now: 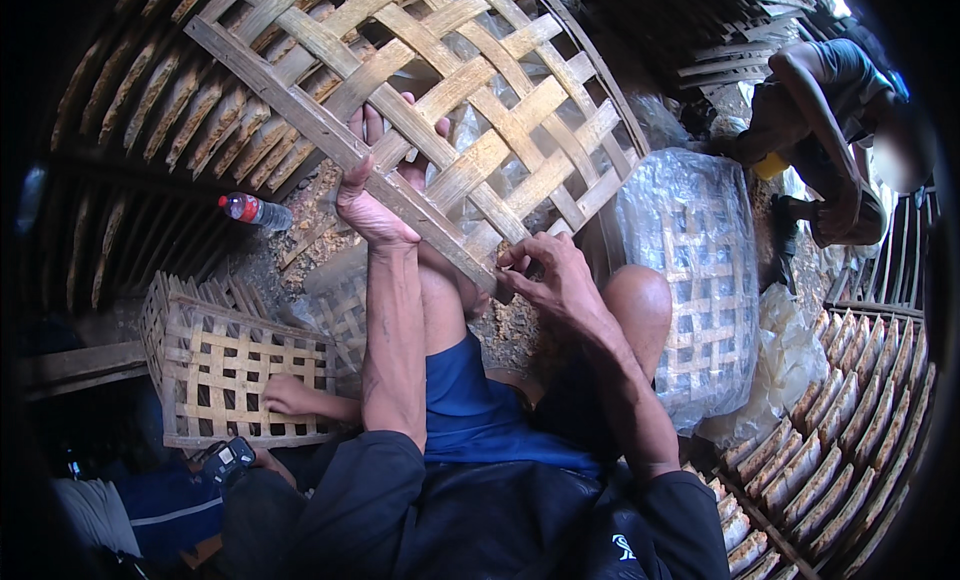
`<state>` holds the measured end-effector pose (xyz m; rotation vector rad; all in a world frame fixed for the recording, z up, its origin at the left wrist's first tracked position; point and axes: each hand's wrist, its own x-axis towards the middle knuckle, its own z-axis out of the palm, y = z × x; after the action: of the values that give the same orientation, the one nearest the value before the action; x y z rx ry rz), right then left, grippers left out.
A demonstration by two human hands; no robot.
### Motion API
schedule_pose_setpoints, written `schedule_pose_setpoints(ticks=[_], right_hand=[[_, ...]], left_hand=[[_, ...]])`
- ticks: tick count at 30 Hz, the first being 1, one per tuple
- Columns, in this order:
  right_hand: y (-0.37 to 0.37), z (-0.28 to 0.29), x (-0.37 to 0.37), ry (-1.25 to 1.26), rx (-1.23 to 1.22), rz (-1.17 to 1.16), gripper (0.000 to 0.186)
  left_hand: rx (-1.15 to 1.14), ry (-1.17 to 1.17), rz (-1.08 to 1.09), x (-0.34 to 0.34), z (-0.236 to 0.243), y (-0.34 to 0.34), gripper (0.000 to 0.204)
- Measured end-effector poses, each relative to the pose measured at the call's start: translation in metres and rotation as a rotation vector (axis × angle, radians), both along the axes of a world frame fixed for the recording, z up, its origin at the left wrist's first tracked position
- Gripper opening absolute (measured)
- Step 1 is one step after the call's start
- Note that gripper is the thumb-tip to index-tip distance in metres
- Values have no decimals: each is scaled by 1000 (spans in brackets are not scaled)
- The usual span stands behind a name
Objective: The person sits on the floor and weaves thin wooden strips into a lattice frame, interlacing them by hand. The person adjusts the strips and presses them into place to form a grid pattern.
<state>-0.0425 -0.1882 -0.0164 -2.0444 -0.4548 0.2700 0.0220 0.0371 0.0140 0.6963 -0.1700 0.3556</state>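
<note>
- Left hand: raised above the lap, fingers threaded up through the open lattice, thumb and palm closed around the long edge strip of the woven bamboo panel. Grip appears firm; the fingertips are partly hidden behind the slats.
- Right hand: lower and nearer the body, fingers curled and pinched together at the lower end of the same edge strip, where the strip meets the weave. Whether it holds a loose sliver or only presses the joint cannot be told.
- Governing relation: the edge strip runs on a diagonal, from upper left, away from the person, down to lower right, towards the knee. The left hand sits roughly at mid-length, the right hand at the near end. The body of the panel lies above and beyond both hands, tilted towards the camera.
- Nearer hand to the strip's free lower end: the right.
- Surroundings: a finished bamboo basket stands at lower left, with another person's hand resting on it; a plastic-wrapped basket stands just right of the knee; a plastic bottle lies on the ground to the left; a second person crouches at upper right, well apart.
</note>
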Motion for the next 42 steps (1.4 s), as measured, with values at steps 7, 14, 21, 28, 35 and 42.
schedule_pose_setpoints(ticks=[7, 14, 21, 28, 35, 42], right_hand=[[4, -3, 1, -1, -16, -35, 16], [1, -4, 3, -32, 20, 3, 27], [7, -6, 0, -8, -53, -59, 28], [13, -2, -2, 39, -84, -97, 24], [12, 0, 0, 120, -39, -89, 26], [4, -6, -1, 99, 7, -40, 23]], left_hand=[[-62, -5, -11, 0, -2, 1, 93], [-13, 0, -14, -1, 0, 1, 97], [-54, -1, -11, -1, -2, -1, 97], [-84, 7, -52, -1, 1, -1, 98], [-116, 46, -33, -3, 5, -6, 96], [-190, 60, -33, -4, 7, -9, 96]])
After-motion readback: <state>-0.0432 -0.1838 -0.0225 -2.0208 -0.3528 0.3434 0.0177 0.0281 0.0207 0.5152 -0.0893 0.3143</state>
